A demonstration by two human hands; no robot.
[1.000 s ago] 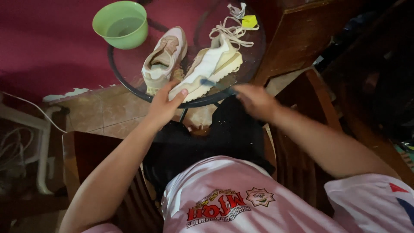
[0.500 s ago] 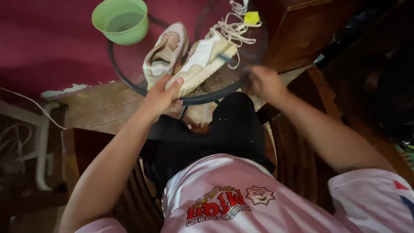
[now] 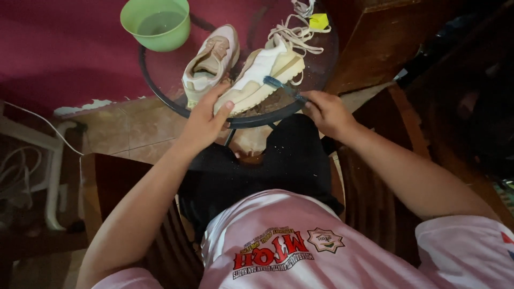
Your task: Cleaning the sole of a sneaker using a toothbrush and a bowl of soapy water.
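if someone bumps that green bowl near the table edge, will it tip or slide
The green bowl looks like thin plastic, so probably light, though the water in it adds weight. On the smooth round glass table it would likely slide rather than tip. It sits at the rim, so a push could send it off, spilling.

head cam: worn on person's head | faces steeply down and forward over own lap | close, arm's reach | takes in round glass table (image 3: 316,96) at top, both forearms, shirt front | single view only
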